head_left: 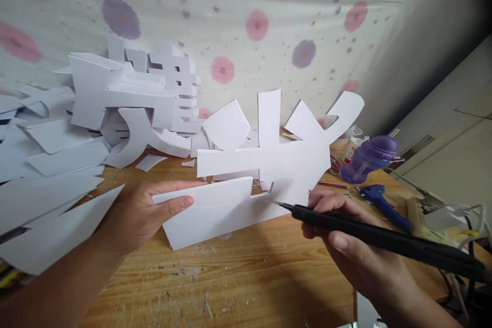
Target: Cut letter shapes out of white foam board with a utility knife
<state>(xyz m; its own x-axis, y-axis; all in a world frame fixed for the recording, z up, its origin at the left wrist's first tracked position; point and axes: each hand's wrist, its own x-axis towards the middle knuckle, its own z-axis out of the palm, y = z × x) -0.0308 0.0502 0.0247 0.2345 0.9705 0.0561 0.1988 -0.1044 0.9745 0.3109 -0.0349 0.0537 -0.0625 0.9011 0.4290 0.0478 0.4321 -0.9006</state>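
A large white foam board cutout (292, 164) with curved and straight arms stands tilted above the wooden table (215, 287). My left hand (154, 210) pinches the left end of its lower strip, thumb in front and fingers behind. My right hand (346, 236) is closed around a long black tool (369, 233) with a thin pointed metal tip. That tip is at the front of the board, just below a small notch; whether it touches the surface I cannot tell. The fingertips of my right hand are close to the board's right lower edge.
White cut board shapes (126, 92) are piled at the left and back left. On the right are a purple cup (369, 159), a blue glue gun (384, 207) and white cables (469, 220). A flower-patterned sheet (230, 25) hangs behind. Small scraps lie on the table.
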